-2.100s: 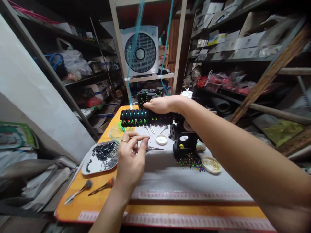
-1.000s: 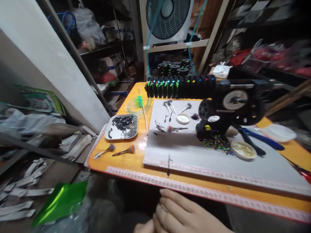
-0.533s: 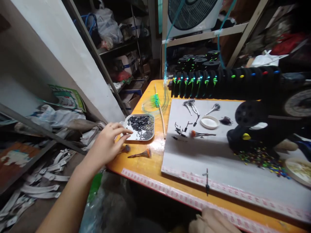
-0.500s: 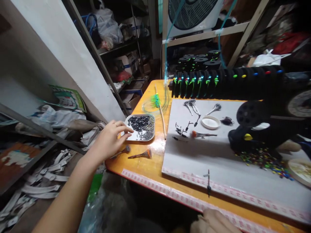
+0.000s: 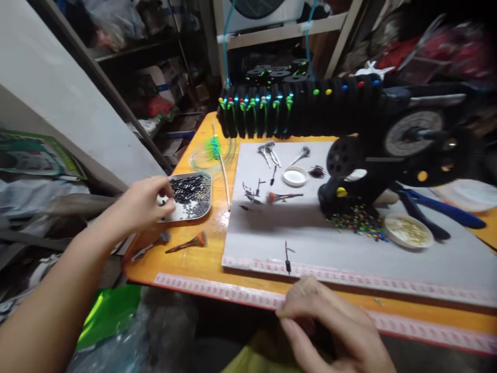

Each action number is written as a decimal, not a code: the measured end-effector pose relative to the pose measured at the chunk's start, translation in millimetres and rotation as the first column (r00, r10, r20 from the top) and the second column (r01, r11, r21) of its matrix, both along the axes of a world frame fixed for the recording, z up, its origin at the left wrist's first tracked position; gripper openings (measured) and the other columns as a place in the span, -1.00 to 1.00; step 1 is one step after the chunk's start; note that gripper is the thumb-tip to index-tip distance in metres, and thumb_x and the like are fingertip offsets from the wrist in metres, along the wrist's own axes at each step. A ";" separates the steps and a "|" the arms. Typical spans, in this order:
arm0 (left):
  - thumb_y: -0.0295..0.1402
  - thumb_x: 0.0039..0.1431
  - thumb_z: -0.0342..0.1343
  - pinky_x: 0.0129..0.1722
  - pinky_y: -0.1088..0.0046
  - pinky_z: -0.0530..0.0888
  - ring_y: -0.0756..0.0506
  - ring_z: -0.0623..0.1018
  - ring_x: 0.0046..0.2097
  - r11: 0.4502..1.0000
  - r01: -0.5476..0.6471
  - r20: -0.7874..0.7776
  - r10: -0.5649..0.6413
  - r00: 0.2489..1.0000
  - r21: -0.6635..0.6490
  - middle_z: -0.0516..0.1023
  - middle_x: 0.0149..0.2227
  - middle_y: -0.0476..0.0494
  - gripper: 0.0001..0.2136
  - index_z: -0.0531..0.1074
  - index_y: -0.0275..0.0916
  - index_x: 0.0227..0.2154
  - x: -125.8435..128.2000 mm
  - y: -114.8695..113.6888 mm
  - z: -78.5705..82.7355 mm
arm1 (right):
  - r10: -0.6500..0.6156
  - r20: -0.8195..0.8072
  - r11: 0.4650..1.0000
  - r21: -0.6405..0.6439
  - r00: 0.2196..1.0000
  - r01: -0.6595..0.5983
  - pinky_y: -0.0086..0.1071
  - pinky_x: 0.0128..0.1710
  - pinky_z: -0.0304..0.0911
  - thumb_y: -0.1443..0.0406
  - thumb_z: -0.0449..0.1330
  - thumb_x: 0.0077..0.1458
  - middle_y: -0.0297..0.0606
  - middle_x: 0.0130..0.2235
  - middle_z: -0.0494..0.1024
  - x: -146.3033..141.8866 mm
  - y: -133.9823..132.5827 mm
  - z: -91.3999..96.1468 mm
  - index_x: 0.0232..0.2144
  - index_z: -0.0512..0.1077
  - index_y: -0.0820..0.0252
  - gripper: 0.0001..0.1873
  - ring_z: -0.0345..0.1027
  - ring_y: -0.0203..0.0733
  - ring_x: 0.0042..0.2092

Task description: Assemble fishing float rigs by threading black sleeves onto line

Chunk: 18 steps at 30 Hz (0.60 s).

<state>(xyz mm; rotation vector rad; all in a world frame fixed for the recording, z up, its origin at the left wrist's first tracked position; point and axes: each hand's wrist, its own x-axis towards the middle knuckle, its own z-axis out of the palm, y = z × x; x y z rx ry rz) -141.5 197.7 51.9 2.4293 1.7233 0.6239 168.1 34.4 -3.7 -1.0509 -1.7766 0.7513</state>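
My left hand (image 5: pixel 143 204) is over the left side of a white tray (image 5: pixel 207 204), with its fingers curled and fingertips drawn together. Small black tubes (image 5: pixel 190 187) fill the back of that tray, with small grey pieces (image 5: pixel 196 210) in front of them. Whatever is in those fingertips is hidden. At the table's front edge my right hand (image 5: pixel 334 324) has thumb and forefinger pressed together; I cannot make out anything between them. Just beyond it, a small black part with a thin stem (image 5: pixel 288 259) lies on the white board (image 5: pixel 267 238).
Brown brush-like bundles with orange bands (image 5: pixel 190 242) lie before the tray. A thin stick (image 5: pixel 224 178) lies beside the board. A black rack of spools (image 5: pixel 298 111) overhangs the board, above loose coloured beads (image 5: pixel 357 221). Blue-handled pliers (image 5: pixel 446 207) lie right. A measuring tape (image 5: pixel 217 289) lines the front edge.
The view has swung right and down. My left hand has curled its fingers at the tray, where they were spread apart before. More of my right hand shows now, higher in view.
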 end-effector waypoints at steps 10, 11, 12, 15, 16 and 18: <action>-0.54 0.11 0.23 -0.30 0.53 0.51 -0.06 0.52 -0.26 0.995 0.066 0.786 0.013 0.618 -0.069 0.52 -0.36 0.01 -0.80 0.56 -0.03 -0.38 102.5 -148.3 -17.8 | -0.047 -0.095 0.998 -0.041 0.994 0.043 -0.42 -0.44 0.31 0.48 0.19 0.12 -0.33 -0.45 0.50 -2.4 -11.6 12.4 -0.35 0.49 0.14 -0.84 0.39 -0.28 -0.41; -0.55 0.09 0.27 -0.29 0.52 0.52 -0.05 0.53 -0.28 0.977 0.143 0.837 0.058 0.544 -0.160 0.52 -0.40 0.01 -0.79 0.58 -0.01 -0.41 112.2 -158.0 -26.9 | -0.057 -0.087 0.998 -0.022 0.995 0.056 -0.43 -0.43 0.32 0.49 0.21 0.11 -0.33 -0.44 0.50 -3.0 -13.2 13.0 -0.34 0.50 0.15 -0.84 0.39 -0.28 -0.41; -0.54 0.08 0.29 -0.31 0.53 0.51 -0.03 0.53 -0.31 0.953 0.194 0.886 0.126 0.446 -0.233 0.54 -0.41 0.00 -0.80 0.61 -0.02 -0.42 120.7 -165.3 -35.8 | -0.065 -0.078 0.998 -0.002 0.995 0.065 -0.44 -0.43 0.33 0.49 0.21 0.09 -0.32 -0.43 0.50 -3.6 -14.6 13.7 -0.33 0.52 0.15 -0.84 0.40 -0.29 -0.41; -0.39 0.02 0.42 -0.46 0.59 0.43 0.05 0.48 -0.46 0.860 0.335 0.920 0.385 0.071 -0.386 0.54 -0.45 0.00 -0.92 0.64 -0.09 -0.48 140.8 -177.9 -54.5 | -0.081 -0.031 0.996 0.034 0.996 0.082 -0.44 -0.43 0.34 0.49 0.22 0.08 -0.30 -0.43 0.50 -4.0 -18.5 16.5 -0.35 0.54 0.16 -0.83 0.41 -0.28 -0.40; -0.35 -0.04 0.46 -0.50 0.61 0.40 0.08 0.45 -0.51 0.829 0.357 0.879 0.474 -0.040 -0.431 0.53 -0.47 0.01 -0.89 0.63 -0.12 -0.51 146.1 -180.3 -56.9 | -0.088 -0.013 0.995 0.037 0.996 0.088 -0.44 -0.44 0.34 0.49 0.21 0.08 -0.30 -0.43 0.49 -3.9 -19.6 17.3 -0.36 0.54 0.15 -0.83 0.41 -0.28 -0.41; -0.30 -0.16 0.52 -0.54 0.65 0.35 0.14 0.42 -0.57 0.779 0.400 0.784 0.588 -0.199 -0.483 0.51 -0.51 0.05 -0.81 0.60 -0.18 -0.57 154.5 -184.3 -56.9 | -0.109 0.017 0.993 0.052 0.994 0.108 -0.42 -0.45 0.32 0.49 0.21 0.08 -0.30 -0.44 0.48 -3.8 -21.8 18.2 -0.38 0.53 0.15 -0.83 0.40 -0.26 -0.41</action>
